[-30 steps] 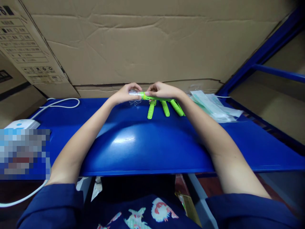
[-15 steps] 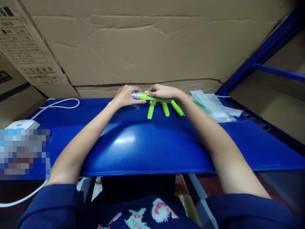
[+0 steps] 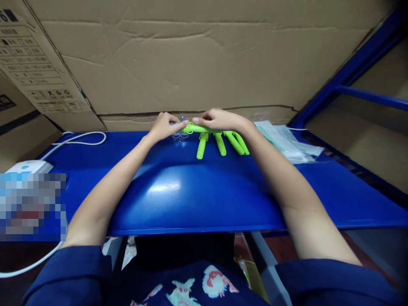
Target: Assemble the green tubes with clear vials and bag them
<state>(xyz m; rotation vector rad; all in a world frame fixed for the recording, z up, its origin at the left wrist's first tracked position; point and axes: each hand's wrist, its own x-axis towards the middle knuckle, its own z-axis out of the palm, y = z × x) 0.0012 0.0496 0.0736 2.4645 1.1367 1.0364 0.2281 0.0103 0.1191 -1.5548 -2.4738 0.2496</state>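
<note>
A lime-green tube [image 3: 201, 128] lies level between my two hands, just above the far part of the blue table. My left hand [image 3: 164, 126] is closed at its left end, thumb against the ringed tip; the fingers hide most of what is there. My right hand [image 3: 216, 119] pinches the tube's body from above, thumb pointing left. Small clear plastic pieces [image 3: 181, 135] show beside and behind my left fingers. Under and right of the tube, several similar lime-green pieces lie on the table, one green stick [image 3: 201, 147] with a ring at its top.
Flat clear packets [image 3: 282, 140] lie right of my right forearm. At the left are a white power strip [image 3: 30, 166] and a looped white cable [image 3: 86, 142]. A large cardboard sheet [image 3: 197, 63] stands along the back of the blue table [image 3: 197, 195]; a blue frame bar [image 3: 369, 95] runs at the right.
My left fingers have shifted over the tube's clear left end, which showed plainly before. The clear pieces behind the hand have come into view. My right hand has moved slightly.
</note>
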